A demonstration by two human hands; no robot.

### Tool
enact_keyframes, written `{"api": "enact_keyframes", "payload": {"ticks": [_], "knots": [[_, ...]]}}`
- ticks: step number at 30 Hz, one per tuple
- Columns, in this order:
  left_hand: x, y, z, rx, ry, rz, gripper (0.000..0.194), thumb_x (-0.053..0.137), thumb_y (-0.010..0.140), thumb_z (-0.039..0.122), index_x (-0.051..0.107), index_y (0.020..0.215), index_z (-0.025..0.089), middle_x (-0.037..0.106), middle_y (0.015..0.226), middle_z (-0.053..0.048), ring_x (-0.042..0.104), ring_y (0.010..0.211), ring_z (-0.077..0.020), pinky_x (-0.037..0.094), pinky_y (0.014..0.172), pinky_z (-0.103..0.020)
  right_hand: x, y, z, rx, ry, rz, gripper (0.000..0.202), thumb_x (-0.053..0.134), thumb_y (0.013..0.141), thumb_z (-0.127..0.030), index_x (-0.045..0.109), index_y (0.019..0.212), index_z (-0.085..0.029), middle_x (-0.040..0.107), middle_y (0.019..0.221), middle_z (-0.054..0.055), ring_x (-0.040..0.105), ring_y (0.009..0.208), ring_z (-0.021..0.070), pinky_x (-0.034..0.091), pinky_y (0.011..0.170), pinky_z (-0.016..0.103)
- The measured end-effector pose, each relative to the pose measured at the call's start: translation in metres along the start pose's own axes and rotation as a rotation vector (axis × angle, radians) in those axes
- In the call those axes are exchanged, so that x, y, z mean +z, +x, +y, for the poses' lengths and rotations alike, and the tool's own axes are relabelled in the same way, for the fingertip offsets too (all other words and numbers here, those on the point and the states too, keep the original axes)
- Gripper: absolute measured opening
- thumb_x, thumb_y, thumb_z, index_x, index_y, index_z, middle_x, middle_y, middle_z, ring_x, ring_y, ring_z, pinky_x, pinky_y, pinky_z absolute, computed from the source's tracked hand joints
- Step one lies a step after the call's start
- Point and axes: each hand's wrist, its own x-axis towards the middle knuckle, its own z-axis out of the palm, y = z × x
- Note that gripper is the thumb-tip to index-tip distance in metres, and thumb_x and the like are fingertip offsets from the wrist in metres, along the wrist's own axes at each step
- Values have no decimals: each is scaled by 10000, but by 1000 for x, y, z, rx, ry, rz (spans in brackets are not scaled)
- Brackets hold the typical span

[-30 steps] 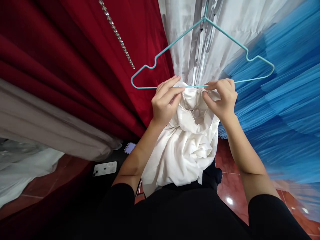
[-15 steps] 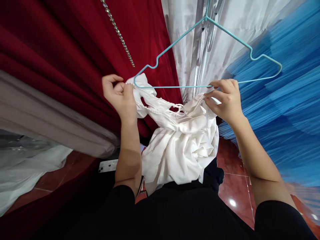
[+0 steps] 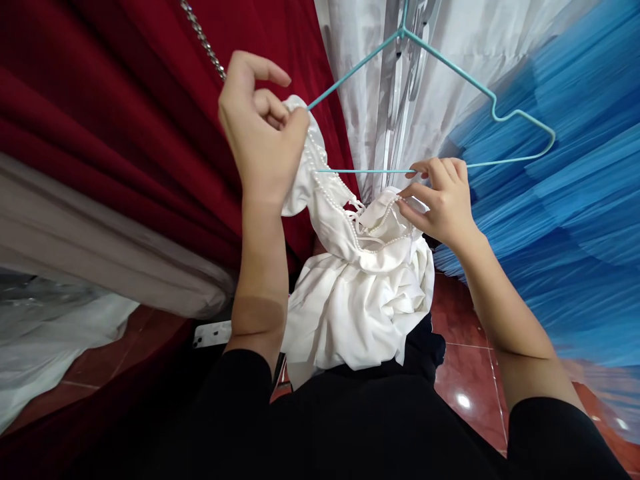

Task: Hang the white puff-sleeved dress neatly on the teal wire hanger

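A white dress with a pearl-beaded neckline hangs between my two hands. My left hand pinches its left shoulder, which now covers the left end of the light-blue hanger. My right hand grips the beaded edge on the other side between thumb and finger, and its upper fingers touch the hanger's bottom bar. The hanger's right end sticks out past my right hand, outside the dress. Its hook is cut off at the top of the view.
Dark red fabric and a beaded strand hang at the left, above grey fabric. Blue tulle fills the right side. White fabric hangs behind the hanger. A white phone lies low left.
My left hand has moved up and right, drawing the dress shoulder over the hanger's left end. My right hand has shifted slightly left in the view, along with the hanger.
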Motion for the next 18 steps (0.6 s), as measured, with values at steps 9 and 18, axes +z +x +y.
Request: {"api": "enact_keyframes", "payload": {"ticks": [9, 18], "knots": [[36, -63, 47, 129, -125, -474, 158, 536, 1127, 207, 693, 1135, 230, 759, 1143, -53, 729, 1100, -220, 584, 983, -398, 5, -4, 5, -33, -117, -47, 269, 575, 1064, -456, 755, 1019, -261, 673, 1466, 79, 639, 1258, 354, 466, 1173, 673], [40, -81, 45, 40, -51, -513, 316, 524, 1048, 61, 776, 1123, 236, 812, 1080, -27, 740, 1038, -246, 506, 970, -399, -11, -36, 7, 201, -184, 376, 198, 655, 970, -402, 724, 1118, -289, 604, 1427, 145, 558, 1397, 414, 432, 1168, 713]]}}
